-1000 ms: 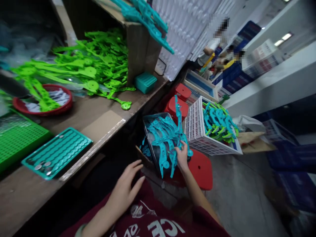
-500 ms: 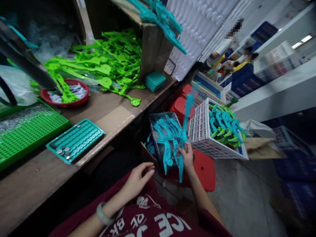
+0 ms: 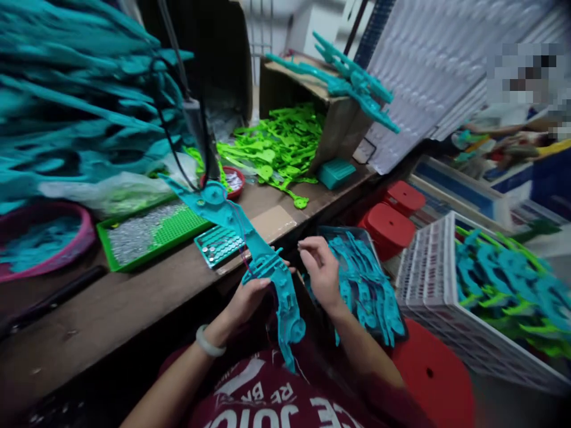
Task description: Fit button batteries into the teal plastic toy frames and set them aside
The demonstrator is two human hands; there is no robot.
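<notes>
My left hand [image 3: 250, 297] grips a long teal plastic part [image 3: 250, 249] around its middle; the part runs from a round end near the bench down to my lap. My right hand [image 3: 322, 272] hovers just right of it with fingers curled and pinched, and a thin red thread seems to run along the part. Behind my right hand stands a dark bin [image 3: 363, 279] full of the same teal parts. A pale bracelet is on my left wrist.
The wooden bench [image 3: 134, 303] carries a teal tray [image 3: 218, 245], a green tray of small metal pieces [image 3: 151, 229], a red bowl [image 3: 234, 181] and a heap of green parts [image 3: 276, 145] by a cardboard box. A white basket [image 3: 482, 297] and red stools [image 3: 388, 223] stand on the right; people sit beyond.
My right hand has lifted one teal part out of the bin and brought it in front of me. My left hand rose from my lap and took hold of it. The view swung left.
</notes>
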